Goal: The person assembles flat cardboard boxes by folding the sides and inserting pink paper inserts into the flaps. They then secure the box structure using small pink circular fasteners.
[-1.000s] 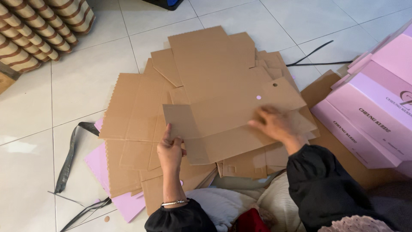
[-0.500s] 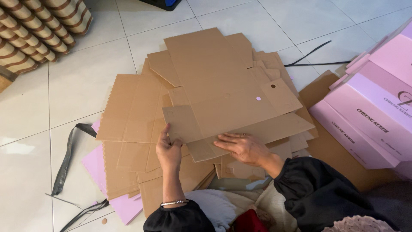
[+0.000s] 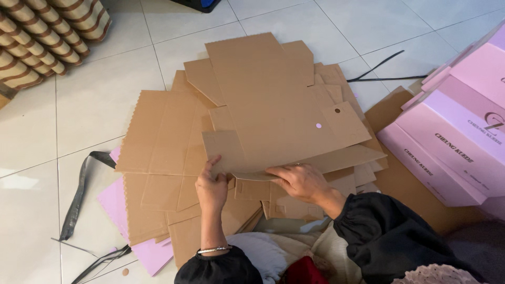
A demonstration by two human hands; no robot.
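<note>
1. A person seated on a white tiled floor (image 3: 105,94) lifts the near edge of a flat brown cardboard box blank (image 3: 273,105), the top sheet of a spread-out pile of similar blanks (image 3: 163,142).
2. The left hand (image 3: 211,185) pinches the blank's near-left flap, thumb on top at the edge and fingers curled beneath; a thin metal bangle (image 3: 213,250) circles that wrist.
3. The right hand (image 3: 300,181) grips the same near edge just right of the left hand, fingers laid flat along the underside fold and thumb pressed against the cardboard; a black sleeve (image 3: 389,236) covers the arm.
4. The blank rests on the pile, its far end pointing away from the person, with two small round holes on its right side.
5. Right of the pile stand stacked pink boxes (image 3: 452,137).
6. Left of the pile lies a grey strap (image 3: 79,194); pink sheets (image 3: 131,221) show from under the pile's near-left corner.
7. Beyond the pile, at far left, are stacked striped paper cups (image 3: 37,37); thin black cords (image 3: 384,71) lie at its far right.
</note>
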